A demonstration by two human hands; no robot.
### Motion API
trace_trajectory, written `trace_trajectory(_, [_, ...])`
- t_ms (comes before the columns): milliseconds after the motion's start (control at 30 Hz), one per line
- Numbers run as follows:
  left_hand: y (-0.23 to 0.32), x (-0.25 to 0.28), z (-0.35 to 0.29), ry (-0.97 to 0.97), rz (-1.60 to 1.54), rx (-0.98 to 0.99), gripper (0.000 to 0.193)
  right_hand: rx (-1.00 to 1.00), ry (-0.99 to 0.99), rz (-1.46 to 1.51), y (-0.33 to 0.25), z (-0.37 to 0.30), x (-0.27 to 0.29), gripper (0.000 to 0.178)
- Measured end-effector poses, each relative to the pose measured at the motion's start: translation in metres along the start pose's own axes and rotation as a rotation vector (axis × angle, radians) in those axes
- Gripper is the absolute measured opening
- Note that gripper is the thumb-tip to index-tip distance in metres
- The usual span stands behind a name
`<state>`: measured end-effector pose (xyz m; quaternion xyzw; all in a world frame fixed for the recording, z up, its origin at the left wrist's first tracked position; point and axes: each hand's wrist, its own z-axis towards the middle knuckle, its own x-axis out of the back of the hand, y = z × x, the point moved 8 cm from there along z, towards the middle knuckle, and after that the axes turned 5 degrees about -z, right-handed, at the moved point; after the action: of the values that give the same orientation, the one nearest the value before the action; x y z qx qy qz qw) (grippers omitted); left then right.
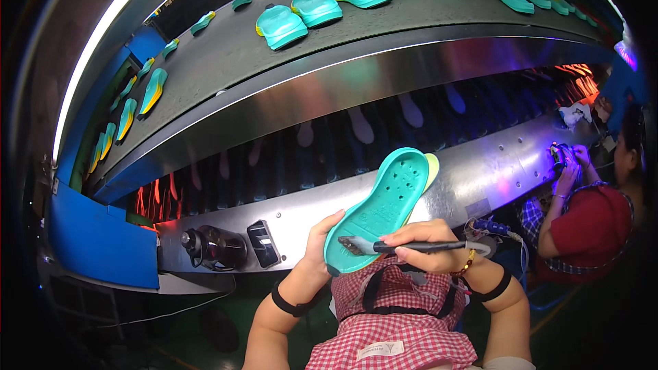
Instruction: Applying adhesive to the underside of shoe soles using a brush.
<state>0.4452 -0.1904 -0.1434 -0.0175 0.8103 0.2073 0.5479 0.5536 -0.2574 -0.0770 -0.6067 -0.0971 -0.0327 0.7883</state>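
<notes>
Beside conveyor [384, 89], left hand [317, 247] holds sole [384, 209]; right hand [428, 240] brushes it.

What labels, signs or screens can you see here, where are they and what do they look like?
Label: small pale rectangular tag with dark print, sewn low on the red-and-white checked apron, below the left hand and right hand.
No packages, signs or screens show.

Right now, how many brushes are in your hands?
1: a dark brush in the right hand, bristles on the teal shoe sole that the left hand holds up. None elsewhere in view.
</notes>
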Motion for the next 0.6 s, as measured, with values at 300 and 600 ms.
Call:
trace_trajectory(300, [0.000, 0.011, 0.003, 0.123, 0.065, -0.047, 0.052, 0.230, 0.116, -0.294, -0.008, -0.007, 0.008, 0.018])
trace_trajectory(600, [-0.004, 0.012, 0.007, 0.117, -0.083, -0.031, 0.053, 0.264, 0.291, -0.529, 0.003, -0.004, 0.034, 0.017])
